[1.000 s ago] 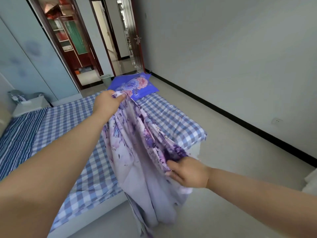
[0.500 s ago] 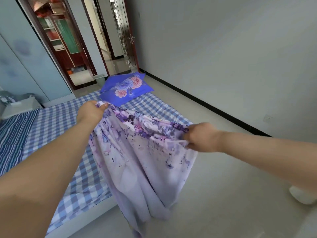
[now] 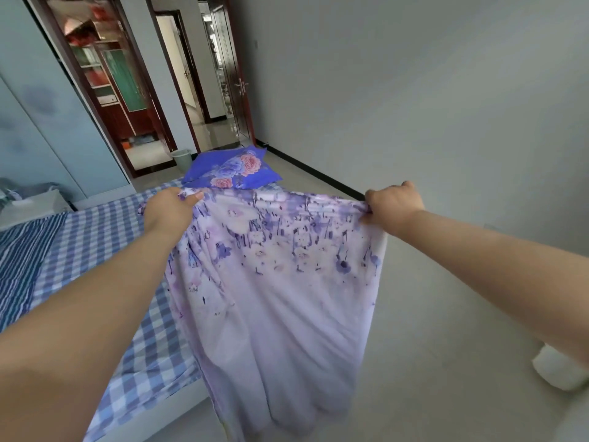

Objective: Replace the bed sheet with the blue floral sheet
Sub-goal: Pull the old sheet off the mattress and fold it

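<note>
Beside the bed's near corner, left hand [image 3: 169,208] and right hand [image 3: 393,204] each pinch the top edge of the floral sheet [image 3: 274,282], stretched taut between them, hanging over the checked sheet [image 3: 95,237]'s edge. Farther: blue floral pillow [image 3: 232,169], bin [image 3: 182,158].

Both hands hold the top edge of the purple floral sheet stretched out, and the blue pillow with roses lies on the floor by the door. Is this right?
Not entirely. The head view shows the blue pillow lying on the far end of the checked bed, not on the floor. The rest holds: the left hand and right hand grip the top edge of the floral sheet, stretched between them.
</note>
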The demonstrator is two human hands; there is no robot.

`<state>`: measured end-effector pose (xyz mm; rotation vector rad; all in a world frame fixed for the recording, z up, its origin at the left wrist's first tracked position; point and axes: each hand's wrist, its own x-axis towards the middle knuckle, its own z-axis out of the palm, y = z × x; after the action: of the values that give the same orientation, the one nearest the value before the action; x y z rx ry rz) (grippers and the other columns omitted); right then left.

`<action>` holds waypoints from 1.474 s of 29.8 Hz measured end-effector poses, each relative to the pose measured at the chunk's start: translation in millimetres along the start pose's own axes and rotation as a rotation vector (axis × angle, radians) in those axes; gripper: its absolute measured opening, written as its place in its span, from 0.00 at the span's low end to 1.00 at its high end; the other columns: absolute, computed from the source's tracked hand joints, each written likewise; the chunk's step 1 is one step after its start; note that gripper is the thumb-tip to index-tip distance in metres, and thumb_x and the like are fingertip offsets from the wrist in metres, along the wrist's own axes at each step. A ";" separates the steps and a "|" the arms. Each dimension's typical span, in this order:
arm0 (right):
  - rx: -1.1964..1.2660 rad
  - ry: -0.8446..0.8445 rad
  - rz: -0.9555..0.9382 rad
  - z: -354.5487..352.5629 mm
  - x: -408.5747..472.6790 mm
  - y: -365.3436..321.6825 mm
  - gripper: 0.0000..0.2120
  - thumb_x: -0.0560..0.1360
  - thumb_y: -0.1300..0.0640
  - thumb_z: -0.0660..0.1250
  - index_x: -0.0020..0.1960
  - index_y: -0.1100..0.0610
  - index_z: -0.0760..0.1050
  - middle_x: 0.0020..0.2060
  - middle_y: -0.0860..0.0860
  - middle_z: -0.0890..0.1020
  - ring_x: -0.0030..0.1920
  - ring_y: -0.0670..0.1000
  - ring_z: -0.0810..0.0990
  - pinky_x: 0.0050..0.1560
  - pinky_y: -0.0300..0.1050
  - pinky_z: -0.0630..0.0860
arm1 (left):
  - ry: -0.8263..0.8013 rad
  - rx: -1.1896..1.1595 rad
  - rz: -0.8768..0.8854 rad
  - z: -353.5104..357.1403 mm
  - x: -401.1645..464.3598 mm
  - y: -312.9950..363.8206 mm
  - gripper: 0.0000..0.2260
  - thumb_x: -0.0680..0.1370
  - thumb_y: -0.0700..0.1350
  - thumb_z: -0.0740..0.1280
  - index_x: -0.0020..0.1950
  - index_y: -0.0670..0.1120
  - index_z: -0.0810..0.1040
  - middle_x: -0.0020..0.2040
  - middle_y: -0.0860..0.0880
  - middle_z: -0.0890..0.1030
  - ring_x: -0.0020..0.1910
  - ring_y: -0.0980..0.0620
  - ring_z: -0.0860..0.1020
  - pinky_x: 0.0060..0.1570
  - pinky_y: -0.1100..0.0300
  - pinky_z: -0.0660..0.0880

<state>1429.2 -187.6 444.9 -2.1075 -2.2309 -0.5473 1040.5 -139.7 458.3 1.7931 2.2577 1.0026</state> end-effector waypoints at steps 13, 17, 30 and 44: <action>0.490 0.378 0.148 -91.1 41.7 39.6 0.25 0.69 0.43 0.61 0.46 0.64 0.79 0.46 0.63 0.72 0.54 0.62 0.71 0.49 0.45 0.65 | 0.199 0.025 0.191 -70.0 39.5 36.6 0.13 0.77 0.55 0.65 0.46 0.44 0.76 0.44 0.39 0.79 0.46 0.39 0.77 0.42 0.51 0.71; 0.951 0.131 0.222 -89.5 32.8 31.8 0.09 0.75 0.57 0.67 0.39 0.58 0.70 0.32 0.54 0.70 0.30 0.52 0.68 0.27 0.40 0.65 | 0.170 -0.083 0.126 -59.6 30.4 27.2 0.11 0.77 0.50 0.66 0.41 0.43 0.74 0.40 0.41 0.75 0.41 0.44 0.72 0.37 0.56 0.64; 1.598 -0.100 0.090 -101.3 30.9 10.1 0.16 0.76 0.50 0.66 0.52 0.62 0.80 0.45 0.58 0.85 0.43 0.57 0.83 0.48 0.50 0.80 | 0.236 -0.333 -0.047 -67.0 35.4 38.3 0.17 0.74 0.48 0.66 0.29 0.47 0.64 0.28 0.49 0.67 0.31 0.48 0.66 0.30 0.58 0.58; 1.865 0.268 0.268 -131.8 164.5 -69.0 0.13 0.73 0.55 0.64 0.32 0.57 0.64 0.29 0.56 0.67 0.27 0.51 0.64 0.28 0.41 0.59 | 0.563 -0.523 -0.056 -78.5 150.0 46.7 0.17 0.77 0.47 0.62 0.31 0.48 0.60 0.29 0.51 0.64 0.32 0.48 0.62 0.31 0.55 0.54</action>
<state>1319.1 -66.1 594.2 -1.0103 -1.0834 0.8930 998.2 -34.8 592.6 1.3291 1.9805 2.0538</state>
